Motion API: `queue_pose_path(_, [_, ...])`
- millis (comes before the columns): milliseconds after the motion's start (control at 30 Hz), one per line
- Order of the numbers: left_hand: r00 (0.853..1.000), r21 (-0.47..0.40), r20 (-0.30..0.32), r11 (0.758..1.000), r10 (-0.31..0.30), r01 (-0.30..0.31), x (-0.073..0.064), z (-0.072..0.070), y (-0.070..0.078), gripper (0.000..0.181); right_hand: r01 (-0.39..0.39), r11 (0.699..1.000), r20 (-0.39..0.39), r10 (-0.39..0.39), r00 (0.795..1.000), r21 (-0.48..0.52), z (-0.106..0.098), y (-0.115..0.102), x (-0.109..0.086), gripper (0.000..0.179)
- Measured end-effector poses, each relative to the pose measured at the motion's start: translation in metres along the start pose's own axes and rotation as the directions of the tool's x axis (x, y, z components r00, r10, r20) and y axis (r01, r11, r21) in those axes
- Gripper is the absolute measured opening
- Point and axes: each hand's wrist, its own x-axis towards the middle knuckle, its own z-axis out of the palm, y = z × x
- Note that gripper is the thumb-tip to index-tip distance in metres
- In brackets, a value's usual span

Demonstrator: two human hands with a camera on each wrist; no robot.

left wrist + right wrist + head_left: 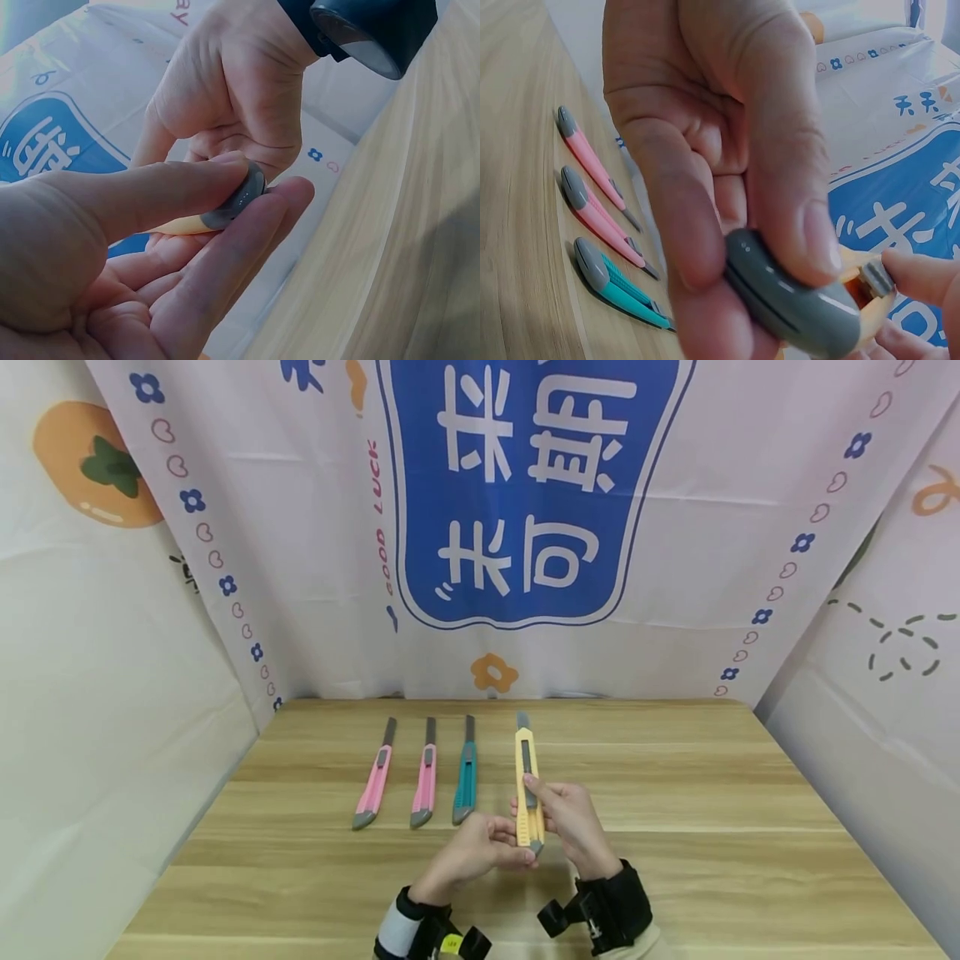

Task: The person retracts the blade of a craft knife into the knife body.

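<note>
A yellow utility knife point(529, 827) is held up over the table, its grey tip point(522, 720) pointing away. My left hand point(478, 847) pinches the grey end cap point(795, 300) between thumb and fingers; the left wrist view shows this pinch close up around the cap point(240, 199). Further up the body, my right hand point(576, 822) grips the knife, its thumb on the dark slider point(877, 277). To the left lie a teal utility knife point(466, 777) and two pink ones, a nearer pink knife point(424, 781) and a farther pink knife point(375, 781).
The knives lie in a row on a wood-grain table point(675, 877), grey ends toward me. A printed white curtain point(322, 568) hangs behind the table's back edge, with pale cloth on both sides. Each wrist wears a black camera strap point(618, 906).
</note>
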Motion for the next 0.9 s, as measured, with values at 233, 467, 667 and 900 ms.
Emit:
queue_pose_path(233, [1.0,0.006,-0.013,1.0,-0.01,0.01,0.0017,-0.0003,0.0004,0.026,0.029,1.0,-0.035,-0.029,0.999,-0.002,0.002,-0.0025,0.0017,0.034])
queue_pose_path(467, [0.999,0.015,-0.042,1.0,-0.019,0.02,0.0016,0.0012,-0.0007,0.027,0.039,0.999,-0.05,-0.039,0.998,0.006,0.0025,-0.0028,0.0007,0.031])
queue_pose_path(667, [0.999,-0.014,-0.032,1.0,-0.016,0.015,0.0022,0.0032,0.0005,0.028,0.034,0.999,-0.039,-0.034,0.999,0.001,-0.0009,-0.0029,0.001,0.029])
queue_pose_path(900, [1.0,-0.028,-0.004,1.0,-0.001,0.001,0.0021,0.0037,0.0019,0.026,0.032,0.999,-0.009,-0.032,0.999,-0.002,-0.0033,-0.0023,-0.0014,0.031])
